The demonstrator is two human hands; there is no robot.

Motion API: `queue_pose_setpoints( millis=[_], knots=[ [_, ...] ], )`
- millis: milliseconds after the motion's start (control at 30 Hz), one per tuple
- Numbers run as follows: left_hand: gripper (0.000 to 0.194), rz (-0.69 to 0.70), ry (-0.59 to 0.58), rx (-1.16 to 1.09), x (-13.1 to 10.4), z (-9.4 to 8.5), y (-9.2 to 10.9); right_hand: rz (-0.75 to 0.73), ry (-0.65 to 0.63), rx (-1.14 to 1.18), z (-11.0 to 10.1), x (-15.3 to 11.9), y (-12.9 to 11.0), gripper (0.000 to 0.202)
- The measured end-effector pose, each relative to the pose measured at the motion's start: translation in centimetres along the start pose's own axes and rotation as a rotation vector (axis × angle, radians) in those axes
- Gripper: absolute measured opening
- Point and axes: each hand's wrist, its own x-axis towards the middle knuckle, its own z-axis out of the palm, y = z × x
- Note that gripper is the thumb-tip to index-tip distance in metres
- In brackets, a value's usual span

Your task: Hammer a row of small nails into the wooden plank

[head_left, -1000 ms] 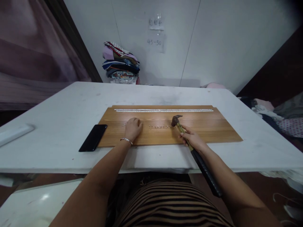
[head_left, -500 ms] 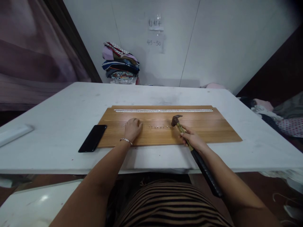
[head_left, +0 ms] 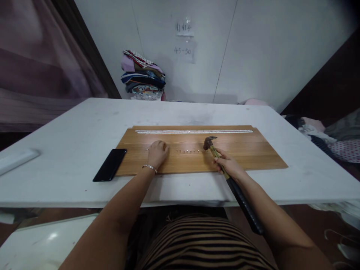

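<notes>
My right hand [head_left: 227, 162] grips a claw hammer [head_left: 215, 151] by the yellowish upper part of its handle. The brown head is tilted up over the wooden board [head_left: 180, 165], and the black grip runs back along my forearm. My left hand [head_left: 157, 153], wearing a bracelet, rests closed on the board's left half. A thin metal nail [head_left: 146, 149] pokes out from its left side; the fingertips are hidden. Between my hands, a row of small nail heads [head_left: 191, 151] crosses the board.
Two pale strips [head_left: 194, 131] lie along the board's far edge. A black phone [head_left: 110, 165] sits by its left end. The white table [head_left: 67, 150] extends around, with a white roll [head_left: 19, 160] at far left. Folded clothes [head_left: 143, 77] are stacked against the back wall; more cloth lies right.
</notes>
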Motion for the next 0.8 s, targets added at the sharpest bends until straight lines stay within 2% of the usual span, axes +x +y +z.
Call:
queue_pose_setpoints(
  millis=[800],
  knots=[
    [0.021,0.001,0.001,-0.009,-0.10,-0.15,0.07,0.007,0.004,0.012,0.19,-0.15,-0.10,0.074]
  ],
)
